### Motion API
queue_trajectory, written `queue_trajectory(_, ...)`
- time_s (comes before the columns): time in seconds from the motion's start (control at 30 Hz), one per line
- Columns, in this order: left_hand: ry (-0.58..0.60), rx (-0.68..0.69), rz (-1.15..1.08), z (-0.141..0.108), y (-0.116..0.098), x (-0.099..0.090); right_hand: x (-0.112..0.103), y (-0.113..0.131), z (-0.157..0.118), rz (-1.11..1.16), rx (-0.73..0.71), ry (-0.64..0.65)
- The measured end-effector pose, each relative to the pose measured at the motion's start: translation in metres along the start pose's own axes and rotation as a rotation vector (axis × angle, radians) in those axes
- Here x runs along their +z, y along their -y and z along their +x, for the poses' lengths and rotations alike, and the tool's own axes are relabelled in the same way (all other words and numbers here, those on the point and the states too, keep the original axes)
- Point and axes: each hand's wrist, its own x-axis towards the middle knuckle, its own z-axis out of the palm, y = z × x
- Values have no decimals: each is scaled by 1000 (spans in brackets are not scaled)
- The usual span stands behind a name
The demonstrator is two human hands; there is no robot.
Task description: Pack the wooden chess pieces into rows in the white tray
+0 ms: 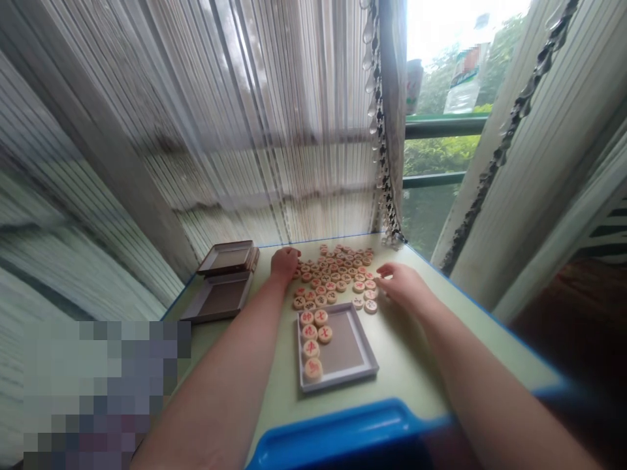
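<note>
A spread of round wooden Chinese chess pieces [333,269], marked with red and dark characters, lies on the pale green table. At its left edge my left hand [284,264] rests with curled fingers; what they hold, if anything, is hidden. My right hand [402,286] is at the right edge of the spread, its fingers apart and reaching toward the nearest pieces, with nothing seen in them. In front of the spread is a shallow open box tray [337,378]. Several red-marked pieces [311,349] lie inside it in a left column, with two more beside them.
On the left of the table [411,372] lie another shallow tray [220,297] and a brown box part [228,258] behind it. A blue chair back [337,427] stands at the near edge. Striped curtains [245,117] hang behind; a bottle [465,78] and a can [414,85] stand by the window.
</note>
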Motion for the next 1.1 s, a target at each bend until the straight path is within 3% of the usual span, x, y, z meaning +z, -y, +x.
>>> queue_trajectory(0.17, 19, 20, 74, -4, -4, -1, 0, -5, 1, -29, -34, -73)
queue_trajectory(0.4, -33, 126, 172, -15, -12, -2, 6, -3, 11, -116, -224, -240)
queue_trajectory(0.5, -41, 129, 184, -15, -12, -1, 0, 3, 3, -80, -258, -140)
queue_trajectory(0.73, -25, 141, 232, -13, -11, 1, -1, 7, -16, -191, -166, 112)
queue_trajectory(1.1, -18, 147, 254, -15, -10, 1, 0, 9, -17, -226, -157, 121)
